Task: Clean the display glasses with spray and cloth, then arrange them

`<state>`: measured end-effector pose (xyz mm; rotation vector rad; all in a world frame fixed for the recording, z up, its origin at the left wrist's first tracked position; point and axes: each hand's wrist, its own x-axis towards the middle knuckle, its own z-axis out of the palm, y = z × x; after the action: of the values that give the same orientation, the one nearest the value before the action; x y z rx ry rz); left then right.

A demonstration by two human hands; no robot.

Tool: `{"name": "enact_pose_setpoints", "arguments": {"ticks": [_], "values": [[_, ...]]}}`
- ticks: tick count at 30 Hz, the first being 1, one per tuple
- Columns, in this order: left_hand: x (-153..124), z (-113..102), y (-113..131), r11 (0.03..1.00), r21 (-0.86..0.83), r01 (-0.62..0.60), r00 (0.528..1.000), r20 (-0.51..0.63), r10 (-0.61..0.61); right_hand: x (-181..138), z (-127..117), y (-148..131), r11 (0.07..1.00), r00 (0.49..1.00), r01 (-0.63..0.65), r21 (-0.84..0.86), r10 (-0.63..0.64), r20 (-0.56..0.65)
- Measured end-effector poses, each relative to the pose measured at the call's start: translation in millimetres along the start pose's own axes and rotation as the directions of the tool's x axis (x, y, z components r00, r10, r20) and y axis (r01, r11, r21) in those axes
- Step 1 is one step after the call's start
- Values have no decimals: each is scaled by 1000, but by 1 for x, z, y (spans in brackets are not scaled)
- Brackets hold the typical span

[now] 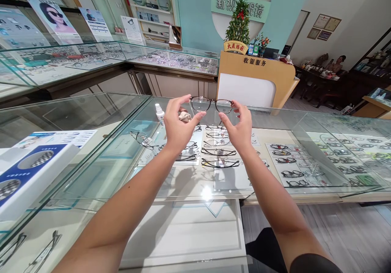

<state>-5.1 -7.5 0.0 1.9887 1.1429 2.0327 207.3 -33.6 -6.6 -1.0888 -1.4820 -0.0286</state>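
Both my hands hold up a pair of eyeglasses (213, 101) with a dark reddish-brown frame and clear lenses, above the glass display counter. My left hand (180, 120) pinches the frame's left side between thumb and fingers. A crumpled pale cloth (185, 116) shows in the same hand, partly hidden by the fingers. On the opposite side, my right hand (240, 126) grips the frame near its hinge, its thumb below the lens. Under the hands, rows of eyeglasses (220, 163) lie inside the counter. A small white spray bottle (159, 113) stands just left of my left hand.
An open white drawer (189, 240) juts out below the counter toward me. At left, a blue and white box (33, 171) rests on glass. More display cases (171, 63) line the back, beside a wooden cashier desk (227, 65). Someone sits at a far-right table (320, 73).
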Motion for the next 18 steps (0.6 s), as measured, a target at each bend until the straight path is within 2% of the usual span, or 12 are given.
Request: {"name": "enact_pose_setpoints", "arguments": {"ticks": [4,11,14,18], "values": [[-1,1,-2,997,9,82,996,41,-82,1,-1,-2,999,999,33,-15,-33,-23],[-1,1,-2,996,-7,90,995,45,-89,2,-1,-2,999,998,53,-10,-53,-41],[-1,0,-2,998,21,52,998,29,-53,1,0,-1,999,1000,27,-20,-27,-4],[-2,0,-1,997,48,-56,998,-1,56,-1,1,3,1000,999,4,-13,-3,40]]}}
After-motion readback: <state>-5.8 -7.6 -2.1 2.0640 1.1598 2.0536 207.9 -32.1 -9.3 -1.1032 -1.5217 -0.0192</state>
